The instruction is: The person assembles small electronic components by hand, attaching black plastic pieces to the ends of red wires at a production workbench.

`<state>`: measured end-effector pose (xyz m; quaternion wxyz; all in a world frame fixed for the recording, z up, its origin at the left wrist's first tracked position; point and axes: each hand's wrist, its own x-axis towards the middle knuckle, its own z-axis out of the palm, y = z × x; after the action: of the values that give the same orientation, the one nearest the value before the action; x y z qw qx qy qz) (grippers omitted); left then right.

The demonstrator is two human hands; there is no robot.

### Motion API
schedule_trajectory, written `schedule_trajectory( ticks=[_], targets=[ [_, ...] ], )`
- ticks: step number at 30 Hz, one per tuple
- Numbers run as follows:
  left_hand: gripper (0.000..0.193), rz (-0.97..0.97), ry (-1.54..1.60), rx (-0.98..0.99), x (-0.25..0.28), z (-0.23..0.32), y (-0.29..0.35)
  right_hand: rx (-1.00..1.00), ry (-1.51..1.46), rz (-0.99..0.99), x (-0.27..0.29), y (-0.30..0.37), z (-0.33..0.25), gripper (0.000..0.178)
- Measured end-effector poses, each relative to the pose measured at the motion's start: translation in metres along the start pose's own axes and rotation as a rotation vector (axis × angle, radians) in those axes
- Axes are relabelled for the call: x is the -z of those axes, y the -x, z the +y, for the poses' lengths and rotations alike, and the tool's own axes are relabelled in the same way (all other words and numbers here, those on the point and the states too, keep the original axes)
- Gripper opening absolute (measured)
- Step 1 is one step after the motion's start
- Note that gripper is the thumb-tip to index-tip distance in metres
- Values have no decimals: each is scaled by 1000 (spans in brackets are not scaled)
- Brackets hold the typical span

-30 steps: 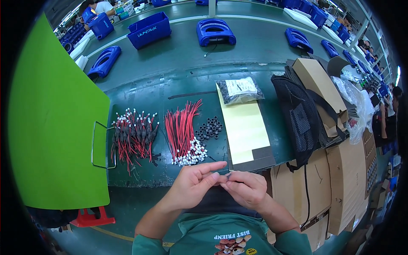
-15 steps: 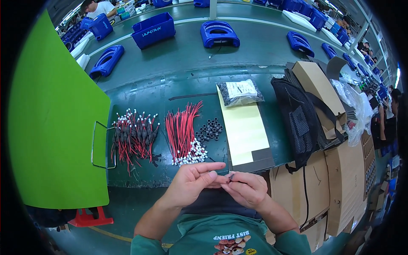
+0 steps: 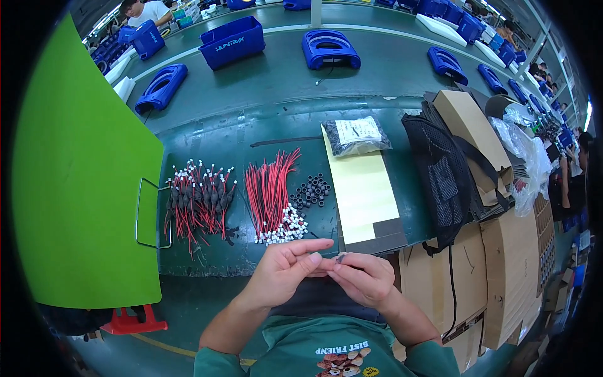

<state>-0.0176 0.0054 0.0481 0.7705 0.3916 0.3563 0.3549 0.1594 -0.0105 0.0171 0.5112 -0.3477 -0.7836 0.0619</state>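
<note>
A small dark piece (image 3: pixel 340 257) is pinched between the fingertips of both hands, which meet just above the lap at the near table edge; what it is exactly cannot be told. The left hand (image 3: pixel 287 271) is curled narrow, its index finger stretched toward 3 o'clock, while the right hand (image 3: pixel 363 278) is closed around the piece from the other side. At 11 o'clock from the fingers, a bundle of red wires (image 3: pixel 271 198) with white ends is laid on the green table (image 3: pixel 264 81). Small black rings (image 3: pixel 311 191) are scattered at 12 o'clock. Assembled wires (image 3: pixel 198 200) are piled further toward 10 o'clock. A yellow sheet (image 3: pixel 363 195) is spread at 1 o'clock.
</note>
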Motion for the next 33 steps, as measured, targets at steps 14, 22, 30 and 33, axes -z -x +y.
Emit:
schedule_trajectory(
  ticks=[14, 22, 30, 33],
  targets=[
    [33, 57, 260, -74, 1, -14, -5, -258, -194, -13, 12, 6, -3, 26],
    [11, 31, 119, -265, 12, -38, -9, -191, -138, -40, 13, -1, -8, 36],
    [16, 88, 259, -178, -5, -25, -5, -195, -118, -17, 9, -3, -6, 33],
    [19, 5, 98, -249, 1, -31, -5, -212, -130, -5, 8, -4, -8, 32]
  ],
)
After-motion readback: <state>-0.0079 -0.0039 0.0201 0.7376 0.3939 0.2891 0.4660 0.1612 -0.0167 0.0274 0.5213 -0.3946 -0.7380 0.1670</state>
